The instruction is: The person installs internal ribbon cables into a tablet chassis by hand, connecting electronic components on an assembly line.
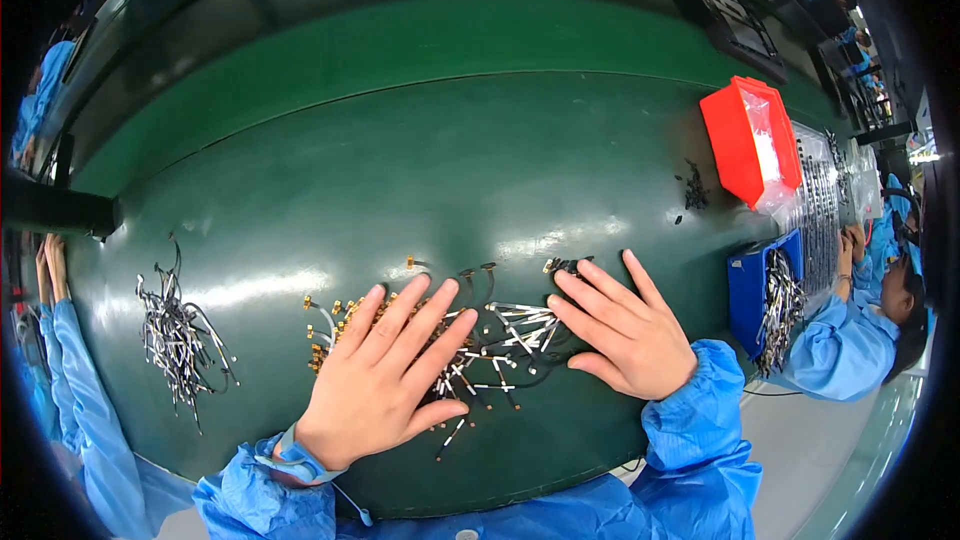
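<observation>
My left hand (pixel 385 370) lies palm down with fingers spread over a pile of short black-and-white cables (pixel 512 332) and covers much of it. Small gold-coloured connector ends (pixel 345 307) stick out past its fingers on the left. To the right, my right hand (pixel 630 330) is also flat and spread, its fingertips beside the pile's right edge. A few dark cable ends (pixel 568 265) lie at its index and middle fingertips. One loose cable (pixel 415 262) rests just beyond the left fingertips. Around my left wrist is a blue strap (pixel 297 458) with a cord.
On the green table (pixel 420 180), another cable bunch (pixel 180 340) lies at left. A red bin (pixel 735 145) with a plastic liner stands at far right, beside small black pieces (pixel 692 188). Nearer is a blue bin (pixel 745 300) full of cables. Co-workers sit on both sides.
</observation>
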Motion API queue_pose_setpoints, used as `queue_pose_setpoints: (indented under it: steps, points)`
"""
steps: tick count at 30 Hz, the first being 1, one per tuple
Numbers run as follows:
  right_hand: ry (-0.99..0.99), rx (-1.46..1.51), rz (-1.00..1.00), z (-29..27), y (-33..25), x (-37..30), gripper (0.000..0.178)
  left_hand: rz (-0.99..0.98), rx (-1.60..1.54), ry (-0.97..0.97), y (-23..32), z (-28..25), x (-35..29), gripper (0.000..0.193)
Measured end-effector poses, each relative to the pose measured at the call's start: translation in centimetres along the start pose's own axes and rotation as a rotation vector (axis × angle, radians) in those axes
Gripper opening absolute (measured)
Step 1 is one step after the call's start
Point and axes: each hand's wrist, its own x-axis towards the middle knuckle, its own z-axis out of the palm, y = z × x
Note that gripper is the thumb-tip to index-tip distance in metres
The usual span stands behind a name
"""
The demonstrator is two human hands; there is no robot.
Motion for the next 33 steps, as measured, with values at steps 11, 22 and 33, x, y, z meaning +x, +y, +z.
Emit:
queue_pose_setpoints:
  steps: [11, 22, 33]
  points:
    - [0.076, 0.056, 0.076, -0.2, 2.3, -1.7, 0.056, 0.037, 0.134, -0.035, -1.6, -0.5, -0.8, 0.072]
    - [0.001, -0.111, -0.188, 1.6, -2.5, 0.5, 0.069, 0.088, 0.090, -0.048, -0.4, -0.5, 0.4, 0.078]
    - [0.003, -0.082, -0.104, 0.7, -0.5, -1.5, 0.067, 0.133, 0.165, -0.067, -2.8, -0.6, -0.5, 0.077]
